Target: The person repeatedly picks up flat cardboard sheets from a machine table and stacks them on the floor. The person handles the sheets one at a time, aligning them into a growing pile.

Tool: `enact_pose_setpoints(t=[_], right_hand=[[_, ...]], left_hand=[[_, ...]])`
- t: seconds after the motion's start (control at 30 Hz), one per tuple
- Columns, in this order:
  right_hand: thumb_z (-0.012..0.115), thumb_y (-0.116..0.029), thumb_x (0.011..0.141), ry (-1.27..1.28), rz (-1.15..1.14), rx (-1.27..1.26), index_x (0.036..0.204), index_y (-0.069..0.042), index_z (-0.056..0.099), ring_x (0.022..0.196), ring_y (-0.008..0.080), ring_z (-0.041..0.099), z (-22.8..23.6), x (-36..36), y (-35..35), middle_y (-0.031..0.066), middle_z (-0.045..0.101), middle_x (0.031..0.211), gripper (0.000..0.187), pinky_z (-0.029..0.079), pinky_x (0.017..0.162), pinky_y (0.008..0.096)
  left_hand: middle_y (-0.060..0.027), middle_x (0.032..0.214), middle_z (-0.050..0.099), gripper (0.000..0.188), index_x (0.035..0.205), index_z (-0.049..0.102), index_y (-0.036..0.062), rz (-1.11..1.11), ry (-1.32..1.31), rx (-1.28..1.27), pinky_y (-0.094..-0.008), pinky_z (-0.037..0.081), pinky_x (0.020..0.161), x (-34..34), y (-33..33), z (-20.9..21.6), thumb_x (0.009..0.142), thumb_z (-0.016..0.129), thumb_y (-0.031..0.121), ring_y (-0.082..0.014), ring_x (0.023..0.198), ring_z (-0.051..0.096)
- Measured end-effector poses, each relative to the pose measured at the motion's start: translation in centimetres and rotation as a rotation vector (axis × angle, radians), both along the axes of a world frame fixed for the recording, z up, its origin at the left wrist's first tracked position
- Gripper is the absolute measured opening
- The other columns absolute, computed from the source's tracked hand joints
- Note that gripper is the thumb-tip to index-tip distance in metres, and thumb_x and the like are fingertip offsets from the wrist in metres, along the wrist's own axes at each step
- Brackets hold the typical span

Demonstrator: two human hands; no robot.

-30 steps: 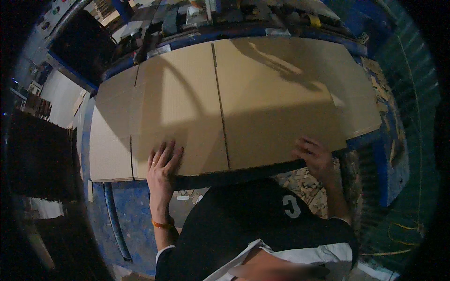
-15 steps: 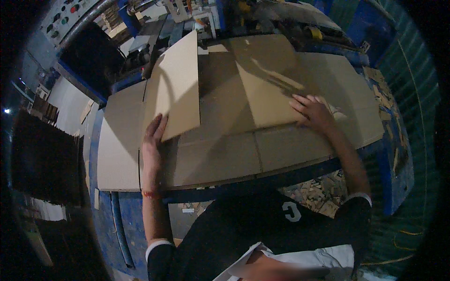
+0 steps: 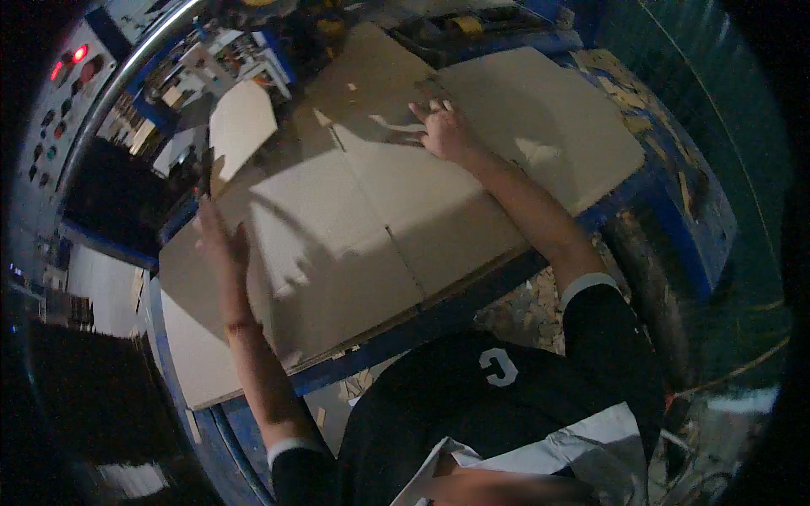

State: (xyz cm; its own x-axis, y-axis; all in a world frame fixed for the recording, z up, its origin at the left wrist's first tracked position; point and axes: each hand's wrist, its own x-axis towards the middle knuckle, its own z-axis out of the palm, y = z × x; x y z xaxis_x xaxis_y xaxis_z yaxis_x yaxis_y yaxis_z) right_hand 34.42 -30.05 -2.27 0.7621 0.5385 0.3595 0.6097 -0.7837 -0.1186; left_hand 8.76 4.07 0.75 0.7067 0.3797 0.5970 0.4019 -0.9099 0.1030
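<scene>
At the left, a pale cardboard panel (image 3: 242, 131) shows a rounded far end and stands out brightly against the dark machine behind it; a browner cardboard panel (image 3: 369, 72) lies in shade to its right. Whether these 2 are parts of 1 sheet cannot be told. Both are at the far side of the flat cardboard (image 3: 337, 266), tan, plain and marked by dark slots, which covers the blue table (image 3: 337, 368).

The pale panel's long axis leans up and right; the brown panel points a corner away from the person. The flat cardboard runs lengthwise from lower left to upper right.

The left hand (image 3: 223, 244), blurred, points upward just below the pale panel, thumb apart from the fingers; whether it pinches anything cannot be told. The right hand (image 3: 445, 132) reaches up and left beside the brown panel, fingers and thumb spread with a gap between.
</scene>
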Motion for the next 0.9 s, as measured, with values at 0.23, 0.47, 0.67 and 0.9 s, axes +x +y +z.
enact_pose_setpoints(t=[0.23, 0.47, 0.67, 0.9], right_hand=[[0.061, -0.035, 0.077, 0.089, -0.64, 0.863, 0.125, -0.002, 0.04, 0.106, 0.0367, 0.05, -3.4, -5.5, -19.3, 0.022, 0.049, 0.119, 0.062, 0.039, 0.092, 0.0428], [0.067, -0.034, 0.073, 0.011, -0.742, 0.515, 0.128, 0.003, 0.036, 0.107, 0.0306, 0.051, -8.1, -3.0, -28.1, 0.0179, 0.053, 0.118, 0.073, 0.041, 0.09, 0.0362], [0.059, -0.028, 0.079, 0.136, -0.434, 1.408, 0.124, 0.0, 0.043, 0.109, 0.0308, 0.049, -6.3, -3.1, -26.4, 0.0172, 0.053, 0.117, 0.055, 0.038, 0.091, 0.0374], [0.059, -0.027, 0.081, 0.207, -0.616, 1.263, 0.126, 0.002, 0.041, 0.111, 0.023, 0.045, 2.1, -3.8, -24.6, 0.0137, 0.047, 0.124, 0.056, 0.038, 0.09, 0.0352]], left_hand=[[-0.0204, 0.104, 0.056, 0.047, 0.124, 0.04, -0.0012, 1.061, -0.35, 0.392, -0.0385, 0.038, 0.094, -21.2, 6.0, -6.8, 0.087, 0.052, 0.026, -0.03, 0.093, 0.055], [-0.0209, 0.098, 0.058, 0.052, 0.126, 0.039, -0.0059, 0.399, -0.45, -0.334, -0.0388, 0.036, 0.092, -23.3, 4.5, -9.0, 0.086, 0.048, 0.025, -0.0307, 0.091, 0.057], [-0.0264, 0.131, 0.038, 0.065, 0.127, 0.032, -0.013, 0.691, -0.823, -0.407, -0.0376, 0.028, 0.101, -20.5, -0.8, -4.0, 0.079, 0.059, 0.021, -0.0343, 0.121, 0.037], [-0.0254, 0.129, 0.041, 0.067, 0.128, 0.031, -0.0133, 0.51, -0.834, -0.76, -0.0336, 0.031, 0.097, -21.9, 0.7, -4.7, 0.079, 0.057, 0.024, -0.03, 0.115, 0.045]])
